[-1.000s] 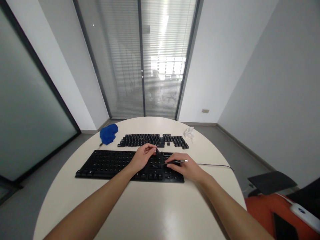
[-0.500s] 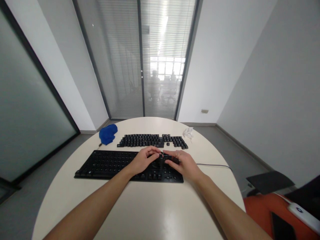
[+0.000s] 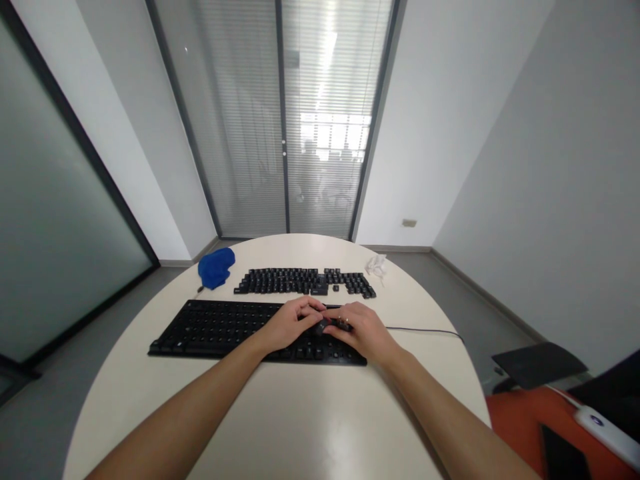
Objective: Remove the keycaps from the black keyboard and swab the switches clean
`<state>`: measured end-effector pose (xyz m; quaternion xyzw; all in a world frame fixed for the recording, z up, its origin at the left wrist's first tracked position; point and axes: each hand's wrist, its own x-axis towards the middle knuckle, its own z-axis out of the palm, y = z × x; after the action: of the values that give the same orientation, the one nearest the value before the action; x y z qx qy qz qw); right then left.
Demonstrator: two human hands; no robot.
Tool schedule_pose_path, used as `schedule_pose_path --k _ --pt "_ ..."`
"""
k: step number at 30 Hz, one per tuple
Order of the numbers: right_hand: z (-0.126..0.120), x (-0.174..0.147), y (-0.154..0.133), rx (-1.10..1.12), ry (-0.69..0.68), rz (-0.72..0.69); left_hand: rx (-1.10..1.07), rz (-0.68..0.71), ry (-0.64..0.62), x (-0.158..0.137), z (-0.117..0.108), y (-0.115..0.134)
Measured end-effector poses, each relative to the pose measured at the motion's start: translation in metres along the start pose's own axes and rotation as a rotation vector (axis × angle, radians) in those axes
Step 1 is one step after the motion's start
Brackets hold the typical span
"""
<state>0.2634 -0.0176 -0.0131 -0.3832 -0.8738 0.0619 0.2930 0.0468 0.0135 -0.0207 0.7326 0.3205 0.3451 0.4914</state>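
Note:
A black keyboard (image 3: 220,331) lies flat on the table, with most of its key positions bare. Over its right half, both hands meet. My left hand (image 3: 293,327) is closed, thumb and fingertips at a black keycap (image 3: 321,327) just above the board. Curled from the other side, my right hand (image 3: 363,330) grips a small dark-handled tool (image 3: 343,324), mostly covered by the fingers. Its tip is at or beside the keycap; whether they touch I cannot tell. Behind the keyboard, loose black keycaps (image 3: 280,281) lie in rows.
A blue cloth or bag (image 3: 216,268) lies at the back left of the round table (image 3: 300,413). Crumpled white tissue (image 3: 376,266) sits at the back right. The keyboard's cable (image 3: 425,329) runs right over the edge. An orange chair (image 3: 515,427) stands at the right.
Both hands have come closer together and slightly lower over the keyboard. The tool's thin shaft, visible before between the hands, is now hidden, and a keycap shows between the fingertips.

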Motion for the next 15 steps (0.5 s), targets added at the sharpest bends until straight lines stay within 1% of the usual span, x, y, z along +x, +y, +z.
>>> schedule_pose_path --k 2,4,6,7,9,11,13,15 --pt "0.000 0.001 0.000 -0.006 0.002 0.013 0.006 0.005 0.017 0.001 0.001 0.001" --pt "-0.003 0.001 0.001 -0.001 0.016 0.034 0.018 0.030 0.060 0.002 0.002 0.003" --pt "-0.010 -0.001 0.007 0.008 0.054 0.089 0.037 0.052 0.103 0.002 0.002 0.004" --pt "-0.015 -0.002 0.011 0.005 0.094 0.137 0.049 0.055 0.116 0.002 0.002 0.004" --pt "-0.024 -0.006 0.023 -0.042 0.164 0.277 0.078 0.055 0.120 0.002 0.002 0.005" --pt "-0.032 -0.010 0.037 -0.118 0.199 0.402 0.102 0.057 0.115 0.002 0.001 0.004" --pt "-0.035 -0.014 0.050 -0.231 0.194 0.486 0.115 0.064 0.111 0.002 0.001 0.003" --pt "-0.034 -0.016 0.059 -0.331 0.151 0.545 0.132 0.070 0.107 0.001 0.000 0.002"
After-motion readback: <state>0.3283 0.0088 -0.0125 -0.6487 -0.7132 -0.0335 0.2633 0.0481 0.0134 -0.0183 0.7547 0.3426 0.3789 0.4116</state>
